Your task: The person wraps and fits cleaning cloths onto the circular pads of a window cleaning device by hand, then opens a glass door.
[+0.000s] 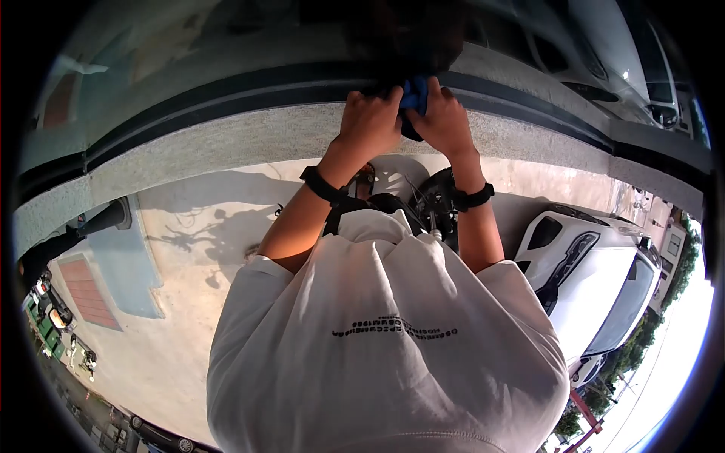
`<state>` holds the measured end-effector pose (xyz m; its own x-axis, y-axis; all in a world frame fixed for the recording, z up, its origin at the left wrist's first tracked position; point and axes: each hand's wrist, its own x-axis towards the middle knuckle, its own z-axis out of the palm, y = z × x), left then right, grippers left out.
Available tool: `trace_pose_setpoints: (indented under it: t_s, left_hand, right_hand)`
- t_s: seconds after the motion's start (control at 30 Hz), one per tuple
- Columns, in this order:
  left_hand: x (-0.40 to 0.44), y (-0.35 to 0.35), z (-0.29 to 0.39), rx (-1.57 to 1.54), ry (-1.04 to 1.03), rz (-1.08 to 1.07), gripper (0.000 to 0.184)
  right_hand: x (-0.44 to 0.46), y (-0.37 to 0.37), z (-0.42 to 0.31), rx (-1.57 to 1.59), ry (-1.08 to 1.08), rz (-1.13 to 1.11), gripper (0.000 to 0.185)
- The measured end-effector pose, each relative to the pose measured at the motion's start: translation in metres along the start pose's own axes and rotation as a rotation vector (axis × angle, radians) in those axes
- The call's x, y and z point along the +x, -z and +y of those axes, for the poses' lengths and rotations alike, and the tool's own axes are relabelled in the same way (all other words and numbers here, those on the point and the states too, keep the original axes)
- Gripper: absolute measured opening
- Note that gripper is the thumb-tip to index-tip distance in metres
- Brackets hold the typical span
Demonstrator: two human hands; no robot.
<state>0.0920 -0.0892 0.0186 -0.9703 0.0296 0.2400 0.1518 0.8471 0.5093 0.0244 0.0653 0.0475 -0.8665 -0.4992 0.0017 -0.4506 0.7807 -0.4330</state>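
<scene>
A bunched blue cloth (414, 95) is between my two hands at the dark window frame (287, 84). My left hand (370, 119) is closed with its fingers curled at the cloth's left side. My right hand (442, 119) grips it from the right, thumb and fingers bent around it. Below the cloth, between my wrists, hangs a dark piece; I cannot tell whether it belongs to the cloth. Both hands are just above the pale stone ledge (249, 139). My fingertips are partly hidden.
Dark reflective glass (249, 38) rises beyond the frame. Under the ledge stands a bicycle or similar wheeled thing (434, 200), mostly hidden by my arms. A white car (596, 279) is parked at the right. Another person's dark-clothed leg (98, 220) is at the left.
</scene>
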Motion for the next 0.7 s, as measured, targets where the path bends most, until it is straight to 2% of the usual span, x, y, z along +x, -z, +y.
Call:
trace_pose_setpoints:
  t_s: [0.07,0.2,0.33,0.53,0.7]
  left_hand:
    - [-0.012,0.019,-0.018,0.005,0.045,-0.029,0.031]
    - [-0.027,0.066,-0.065,-0.140,0.281,-0.171,0.030]
    - [-0.048,0.102,-0.109,-0.316,0.432,-0.137,0.029]
    - [-0.071,0.117,-0.142,-0.340,0.554,-0.053,0.024]
    - [-0.082,0.093,-0.132,-0.144,0.553,0.079,0.030]
  right_hand:
    - [0.005,-0.008,-0.024,0.012,0.058,0.001,0.051]
    - [0.017,-0.033,-0.065,0.056,0.158,-0.030,0.052]
    - [0.030,-0.061,-0.105,0.068,0.302,-0.046,0.050]
    - [0.041,-0.088,-0.142,0.128,0.422,-0.005,0.044]
    - [0.037,-0.088,-0.138,0.175,0.479,0.026,0.042]
